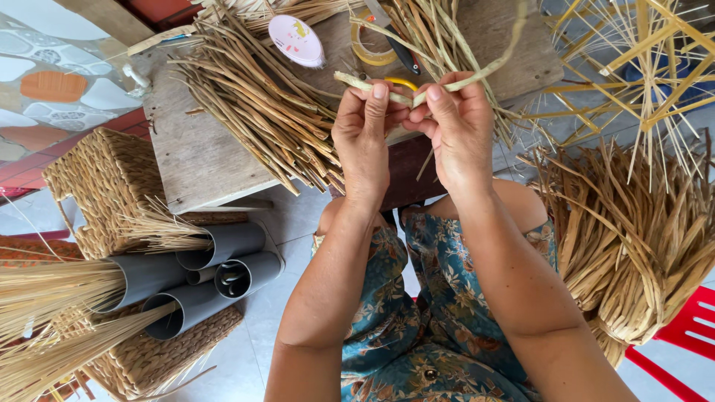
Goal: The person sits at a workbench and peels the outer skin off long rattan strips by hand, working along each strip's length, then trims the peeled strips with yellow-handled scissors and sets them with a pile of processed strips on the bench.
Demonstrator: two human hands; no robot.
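Both of my hands are raised over the low wooden table [201, 160]. My left hand [363, 138] pinches one end of a pale dried straw strand [356, 83], thumb up. My right hand [456, 123] grips the same strand where it bends, its long end [497, 62] curving up and right. The fingertips of the two hands meet at the strand's middle. A pile of dried straw stalks [261, 104] lies on the table just left of my left hand.
A pink round tape case [296, 39], a clear tape roll [371, 46] and a dark-handled tool [398, 45] lie on the table. Grey plastic pipes [216, 275] holding thin sticks rest on woven baskets [104, 186] at left. A straw bundle [633, 238], a bamboo frame [640, 67] and a red stool [685, 335] are at right.
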